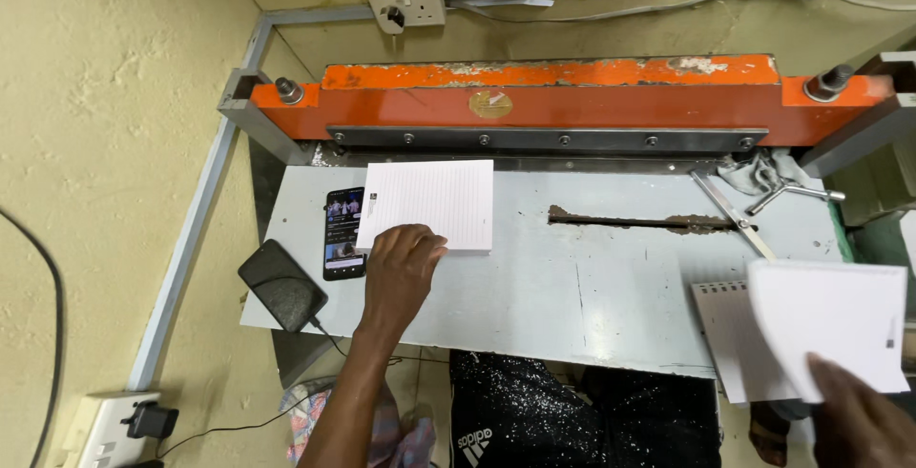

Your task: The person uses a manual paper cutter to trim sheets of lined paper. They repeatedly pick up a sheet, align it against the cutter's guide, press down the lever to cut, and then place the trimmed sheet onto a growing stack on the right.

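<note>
My left hand [401, 263] lies flat, fingers spread, on the ruled paper stack [429, 204] at ten o'clock on the surface [572, 287]; my right hand [859, 420] grips loose sheets [825, 334] at four o'clock.

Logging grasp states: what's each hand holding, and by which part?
Left hand presses flat on the ruled paper stack, near edge; no grip. Right hand holds white sheets by their lower edge.

Both forearms bare, no sleeves, no watch or rings on the left hand [401, 263] or right hand [859, 420]. Below, black sparkly trousers [534, 411] with a white logo.
</note>
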